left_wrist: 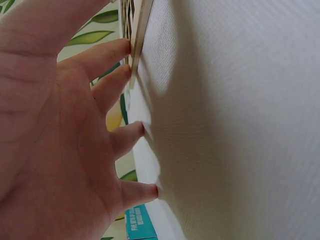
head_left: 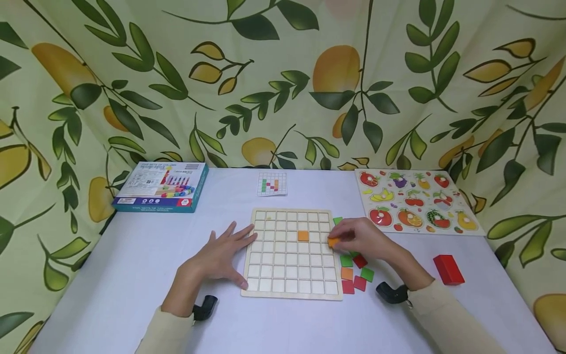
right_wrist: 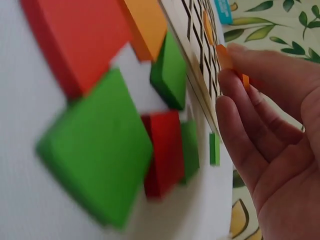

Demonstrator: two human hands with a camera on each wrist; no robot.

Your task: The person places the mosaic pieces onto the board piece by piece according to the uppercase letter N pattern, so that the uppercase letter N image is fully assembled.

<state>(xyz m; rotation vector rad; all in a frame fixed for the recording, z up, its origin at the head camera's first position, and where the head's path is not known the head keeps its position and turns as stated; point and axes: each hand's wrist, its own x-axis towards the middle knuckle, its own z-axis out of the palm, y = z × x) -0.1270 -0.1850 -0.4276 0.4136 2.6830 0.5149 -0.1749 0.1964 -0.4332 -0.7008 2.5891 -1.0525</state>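
A wooden grid board [head_left: 286, 259] lies on the white table, with one orange square tile [head_left: 303, 236] set in a cell of its upper right part. My left hand [head_left: 223, 253] is spread along the board's left edge, its fingertips and thumb touching the frame. Over the board's right edge, my right hand [head_left: 360, 238] pinches another orange tile [head_left: 333, 242] between thumb and fingers; the right wrist view shows this orange tile [right_wrist: 225, 57] partly hidden by the fingers. Loose green tiles [head_left: 367, 274], red tiles [head_left: 360, 283] and an orange tile [head_left: 347, 274] lie beside the board.
Behind the board stands a small pattern card [head_left: 271, 184] with coloured squares. A boxed toy set [head_left: 161, 187] is at the back left, a fruit puzzle board [head_left: 417, 201] at the back right. To the right lies a red block [head_left: 448, 269]. A leaf-patterned curtain [head_left: 283, 83] closes the back.
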